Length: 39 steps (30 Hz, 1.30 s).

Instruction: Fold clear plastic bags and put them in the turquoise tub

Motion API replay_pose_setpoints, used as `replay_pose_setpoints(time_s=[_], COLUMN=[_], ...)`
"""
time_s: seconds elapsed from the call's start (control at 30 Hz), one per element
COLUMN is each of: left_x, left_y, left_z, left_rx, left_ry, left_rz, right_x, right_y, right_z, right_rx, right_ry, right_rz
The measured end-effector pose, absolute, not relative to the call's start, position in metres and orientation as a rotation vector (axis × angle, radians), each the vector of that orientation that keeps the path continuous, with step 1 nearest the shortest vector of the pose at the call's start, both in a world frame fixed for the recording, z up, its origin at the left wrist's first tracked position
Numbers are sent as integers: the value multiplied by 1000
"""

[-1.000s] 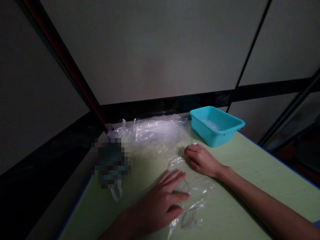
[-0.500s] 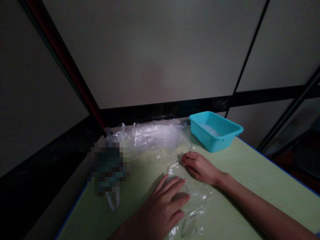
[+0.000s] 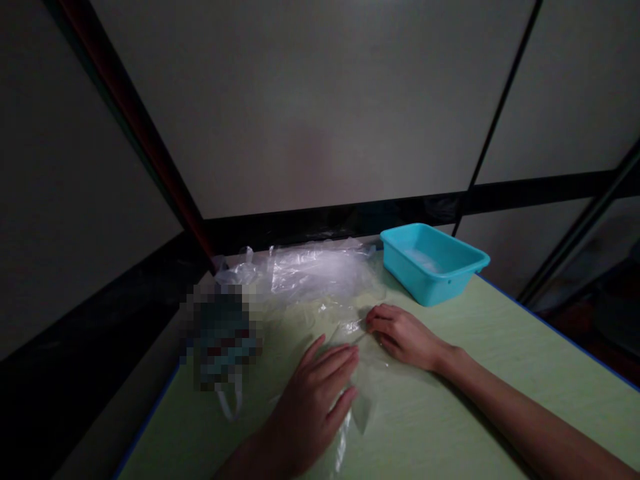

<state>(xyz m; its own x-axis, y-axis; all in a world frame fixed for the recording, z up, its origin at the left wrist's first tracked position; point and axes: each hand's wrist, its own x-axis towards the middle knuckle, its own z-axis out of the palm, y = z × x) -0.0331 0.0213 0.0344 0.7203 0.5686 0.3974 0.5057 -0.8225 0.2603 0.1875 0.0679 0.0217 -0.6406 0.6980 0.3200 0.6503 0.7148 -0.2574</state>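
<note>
A thin clear plastic bag (image 3: pixel 367 393) lies loosely spread on the table between my two hands. My left hand (image 3: pixel 315 403) rests flat over its left part, fingers stretched and somewhat apart. At the bag's far right corner, my right hand (image 3: pixel 400 333) has its fingers curled and pressed together on the plastic; the fingertips are partly hidden. Just beyond both hands, more clear plastic bags (image 3: pixel 320 270) lie in a shiny, crumpled stack.
A turquoise plastic basin (image 3: pixel 433 263) with something whitish inside stands at the far right of the green table (image 3: pixel 480 400). At the left sits a pixelated item (image 3: pixel 225 340) with a white strap. Pale panels (image 3: pixel 320 107) rise behind the table.
My left hand has slid left and slightly away across the plastic bag, and the bag's near part has shifted left with it. My right hand has stayed nearly in place.
</note>
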Motion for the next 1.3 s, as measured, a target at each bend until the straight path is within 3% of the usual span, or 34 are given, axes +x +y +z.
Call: replay_pose_setpoints(time_s=[0.17,0.47,0.73,0.93,1.3], left_x=[-43,-60,-64,-58,-30], left_y=[35,58,66,50,19], left_z=[35,26,12,29,29], left_rx=[2346,1517,1617,1972,2655], left_ry=[1165,1398,1533,1365,798], left_rz=[1177,1382,1450,1590,577], right_x=[189,184,168,172,180], right_y=[69,65,48,48,52], right_z=[23,24,33,37,36], right_rx=[-1024,-1027,-858,-595,-751], right_ry=[-2509,-2345,-2596,-2719,-2483], right_rz=[193,263,414,407,479])
